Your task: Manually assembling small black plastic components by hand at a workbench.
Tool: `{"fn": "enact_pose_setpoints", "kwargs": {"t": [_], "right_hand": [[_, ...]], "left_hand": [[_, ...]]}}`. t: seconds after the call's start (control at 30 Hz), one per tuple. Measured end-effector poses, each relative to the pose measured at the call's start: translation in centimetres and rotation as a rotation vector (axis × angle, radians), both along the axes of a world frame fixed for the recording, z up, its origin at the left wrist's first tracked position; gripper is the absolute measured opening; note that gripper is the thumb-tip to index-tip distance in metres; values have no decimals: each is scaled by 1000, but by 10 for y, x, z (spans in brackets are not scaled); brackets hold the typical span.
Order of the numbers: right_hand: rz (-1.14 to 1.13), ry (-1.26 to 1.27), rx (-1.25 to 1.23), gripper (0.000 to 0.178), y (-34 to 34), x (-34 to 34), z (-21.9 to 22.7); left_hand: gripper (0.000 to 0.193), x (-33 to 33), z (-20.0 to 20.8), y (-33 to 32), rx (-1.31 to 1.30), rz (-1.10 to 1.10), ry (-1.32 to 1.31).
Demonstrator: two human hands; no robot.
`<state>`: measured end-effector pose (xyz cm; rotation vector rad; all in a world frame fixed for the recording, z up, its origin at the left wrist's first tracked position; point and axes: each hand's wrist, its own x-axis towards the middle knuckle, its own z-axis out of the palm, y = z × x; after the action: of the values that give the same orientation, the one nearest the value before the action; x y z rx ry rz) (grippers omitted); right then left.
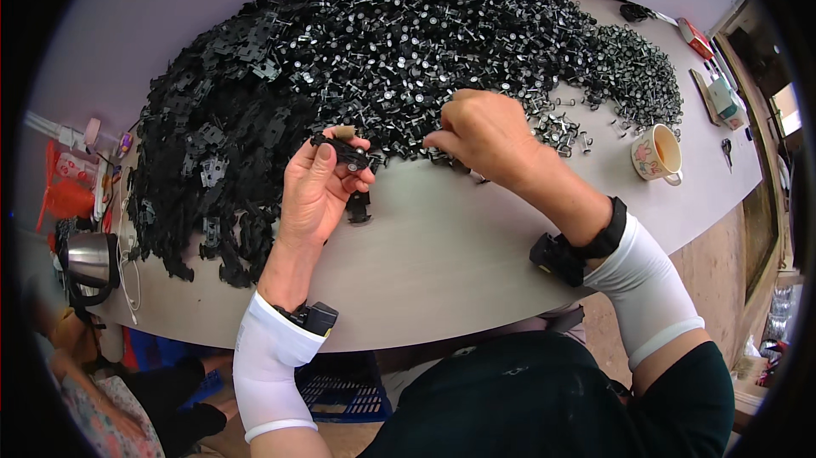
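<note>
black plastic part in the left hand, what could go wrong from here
1. The black plastic part is pinched only at the fingertips of the left hand, above the table's bare front strip; a slip could send it off the edge.
2. The right hand reaches into the heap of small pieces; stirring it may push the loose metal clips outward.
3. The cup stands close to those clips and might get knocked.
</note>
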<state>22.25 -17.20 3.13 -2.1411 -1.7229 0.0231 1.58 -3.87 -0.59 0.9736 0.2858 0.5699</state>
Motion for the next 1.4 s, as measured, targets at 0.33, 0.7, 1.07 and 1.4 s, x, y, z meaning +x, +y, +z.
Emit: {"fn": "enact_pose_setpoints", "kwargs": {"t": [0.33, 0.7, 1.07, 1.4], "right_hand": [[120, 680, 41, 15, 5, 12, 7], [281, 262, -16, 10, 0, -20, -4], [98, -86, -26, 22, 4, -11, 9], [189, 157, -20, 8, 9, -8, 11]], "left_hand": [[35, -1, 0, -4, 66, -66, 66], [35, -1, -4, 1, 31, -67, 36], [22, -4, 5, -7, 63, -19, 186], [27, -2, 3, -7, 143, -83, 145]]}}
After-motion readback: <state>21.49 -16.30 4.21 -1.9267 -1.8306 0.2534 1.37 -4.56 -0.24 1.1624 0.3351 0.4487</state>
